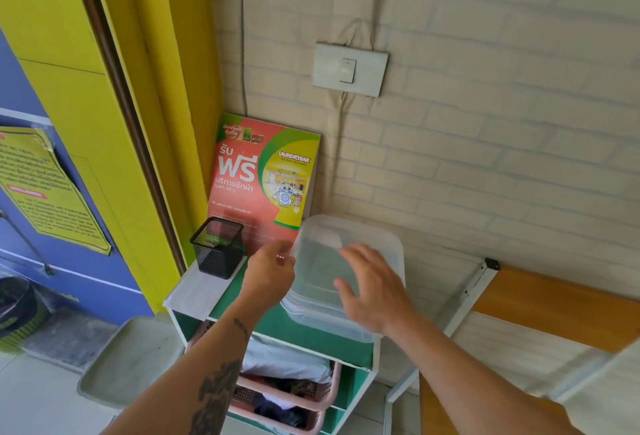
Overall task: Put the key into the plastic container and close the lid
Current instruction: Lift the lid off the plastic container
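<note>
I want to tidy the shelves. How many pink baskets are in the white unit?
2. One pink basket sits on the upper shelf, another pink basket directly below it. More may be hidden lower down.

Key unseen; right hand [375,291] motion-blurred.

The plastic container [346,279] under my hands is clear and frosty, showing the green shelf top [242,296] through it. My left forearm [207,379] carries dark tattoo patterns. The mesh pen cup [217,247] is black. Behind stands a red and green poster [263,185] with white lettering. The wall [485,123] wears a pale brick pattern; the door frame [104,88] is yellow. The baskets [287,396] below are pink.
</note>
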A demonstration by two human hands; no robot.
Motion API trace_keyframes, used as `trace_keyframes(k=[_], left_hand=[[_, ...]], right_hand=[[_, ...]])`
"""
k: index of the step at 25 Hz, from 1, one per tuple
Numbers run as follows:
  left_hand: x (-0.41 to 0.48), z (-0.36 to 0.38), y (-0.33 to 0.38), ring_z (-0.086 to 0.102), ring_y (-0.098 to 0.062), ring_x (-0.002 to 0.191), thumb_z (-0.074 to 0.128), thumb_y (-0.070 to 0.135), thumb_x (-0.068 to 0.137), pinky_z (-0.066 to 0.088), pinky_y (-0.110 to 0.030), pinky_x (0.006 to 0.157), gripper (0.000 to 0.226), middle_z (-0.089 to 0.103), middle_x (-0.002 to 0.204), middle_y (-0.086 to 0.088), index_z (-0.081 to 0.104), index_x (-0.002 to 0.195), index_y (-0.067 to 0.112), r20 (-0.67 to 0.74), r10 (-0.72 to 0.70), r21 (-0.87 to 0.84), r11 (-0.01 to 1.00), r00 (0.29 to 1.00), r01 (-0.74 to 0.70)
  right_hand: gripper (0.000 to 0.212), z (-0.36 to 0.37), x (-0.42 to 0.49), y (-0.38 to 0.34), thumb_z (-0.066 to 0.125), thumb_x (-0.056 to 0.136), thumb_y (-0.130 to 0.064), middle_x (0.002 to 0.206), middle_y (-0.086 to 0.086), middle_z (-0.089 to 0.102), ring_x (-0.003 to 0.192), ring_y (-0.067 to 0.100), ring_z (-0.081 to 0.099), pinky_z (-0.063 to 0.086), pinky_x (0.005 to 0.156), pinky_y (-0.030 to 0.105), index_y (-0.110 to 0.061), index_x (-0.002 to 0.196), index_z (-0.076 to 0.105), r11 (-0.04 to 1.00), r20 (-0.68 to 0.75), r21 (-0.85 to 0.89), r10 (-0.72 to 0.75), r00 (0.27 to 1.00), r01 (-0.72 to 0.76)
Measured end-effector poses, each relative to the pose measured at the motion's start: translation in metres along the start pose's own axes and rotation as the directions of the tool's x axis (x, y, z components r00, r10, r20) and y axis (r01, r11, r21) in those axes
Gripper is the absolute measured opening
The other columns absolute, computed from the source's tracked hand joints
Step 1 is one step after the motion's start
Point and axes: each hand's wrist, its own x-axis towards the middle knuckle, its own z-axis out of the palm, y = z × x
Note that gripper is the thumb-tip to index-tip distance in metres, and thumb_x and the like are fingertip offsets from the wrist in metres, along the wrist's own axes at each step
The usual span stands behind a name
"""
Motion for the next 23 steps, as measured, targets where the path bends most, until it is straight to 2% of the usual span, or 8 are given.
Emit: trace_keyframes(k=[2, 4, 6, 9, 12, 15, 19, 23], left_hand=[[0.0, 0.003, 0.003, 0.061, -0.019, 0.103, 0.057, 0.017, 0.093, 0.05, -0.039, 0.099, 0.041, 0.064, 0.127, -0.005, 0.057, 0.134, 0.014, 0.008, 0.011, 0.006, 1.0, 1.0, -0.011], [0.001, 0.008, 0.006, 0.06, -0.023, 0.112, 0.056, 0.019, 0.094, 0.048, -0.041, 0.102, 0.045, 0.061, 0.132, -0.006, 0.053, 0.138, 0.014, 0.046, 0.015, 0.021, 1.0, 0.999, -0.016], [-0.001, 0.012, 0.009, 0.057, -0.024, 0.114, 0.055, 0.02, 0.094, 0.045, -0.038, 0.099, 0.048, 0.059, 0.134, -0.006, 0.048, 0.141, 0.014, 0.083, -0.001, 0.041, 0.999, 0.997, -0.002], [-0.004, 0.018, 0.011, 0.054, -0.027, 0.119, 0.055, 0.017, 0.092, 0.044, -0.039, 0.1, 0.055, 0.054, 0.139, -0.008, 0.042, 0.146, 0.013, 0.09, -0.021, 0.057, 0.998, 0.996, 0.016], [-0.009, 0.022, 0.016, 0.052, -0.029, 0.121, 0.054, 0.012, 0.091, 0.044, -0.039, 0.098, 0.059, 0.052, 0.139, -0.009, 0.038, 0.148, 0.014, 0.076, -0.012, 0.03, 0.999, 0.997, 0.009], [-0.014, 0.023, 0.021, 0.054, -0.028, 0.118, 0.055, 0.012, 0.089, 0.046, -0.043, 0.101, 0.059, 0.054, 0.137, -0.01, 0.04, 0.146, 0.013, 0.009, 0.046, 0.021, 0.999, 0.999, -0.046], [-0.026, 0.027, 0.034, 0.055, -0.026, 0.115, 0.058, 0.012, 0.086, 0.046, -0.04, 0.099, 0.055, 0.058, 0.131, -0.007, 0.047, 0.14, 0.012, -0.148, 0.124, -0.004, 0.992, 0.981, -0.126], [-0.051, 0.045, 0.052, 0.06, -0.027, 0.108, 0.061, 0.017, 0.084, 0.052, -0.045, 0.094, 0.047, 0.064, 0.12, -0.005, 0.056, 0.13, 0.014, -0.205, 0.205, 0.069, 0.978, 0.957, -0.194]], right_hand=[[0.063, -0.005, 0.0, 0.024, 0.049, 0.093, -0.042, 0.156, 0.007, 0.029, 0.143, 0.023, 0.026, 0.029, 0.115, 0.039, -0.017, 0.149, 0.033, 0.974, -0.046, 0.054, 0.222, 0.974, -0.22], [0.066, -0.007, -0.003, 0.042, 0.05, 0.093, -0.044, 0.156, 0.009, 0.026, 0.142, 0.028, 0.027, 0.032, 0.113, 0.045, -0.02, 0.15, 0.026, 0.898, -0.006, 0.096, 0.433, 0.901, -0.43], [0.067, -0.007, -0.006, 0.048, 0.051, 0.094, -0.041, 0.154, 0.01, 0.029, 0.139, 0.03, 0.033, 0.034, 0.111, 0.045, -0.021, 0.151, 0.023, 0.821, 0.055, 0.183, 0.541, 0.839, -0.541], [0.07, -0.002, -0.009, 0.043, 0.051, 0.096, -0.038, 0.16, 0.008, 0.024, 0.143, 0.028, 0.031, 0.029, 0.114, 0.042, -0.021, 0.154, 0.017, 0.778, 0.125, 0.289, 0.547, 0.828, -0.558], [0.07, 0.002, -0.01, 0.034, 0.051, 0.095, -0.04, 0.16, 0.006, 0.022, 0.143, 0.028, 0.031, 0.03, 0.113, 0.042, -0.025, 0.154, 0.017, 0.761, 0.119, 0.335, 0.55, 0.827, -0.555], [0.067, -0.004, -0.011, 0.028, 0.05, 0.095, -0.04, 0.159, 0.007, 0.024, 0.141, 0.027, 0.034, 0.031, 0.111, 0.041, -0.024, 0.153, 0.02, 0.758, 0.084, 0.358, 0.556, 0.827, -0.546], [0.065, -0.019, -0.019, 0.03, 0.051, 0.096, -0.037, 0.159, 0.007, 0.026, 0.142, 0.025, 0.032, 0.028, 0.112, 0.038, -0.02, 0.153, 0.025, 0.784, -0.008, 0.392, 0.526, 0.851, -0.481], [0.064, -0.043, -0.051, 0.054, 0.051, 0.096, -0.037, 0.162, 0.005, 0.023, 0.148, 0.024, 0.023, 0.023, 0.118, 0.043, -0.022, 0.153, 0.027, 0.801, -0.069, 0.392, 0.517, 0.853, -0.453]])
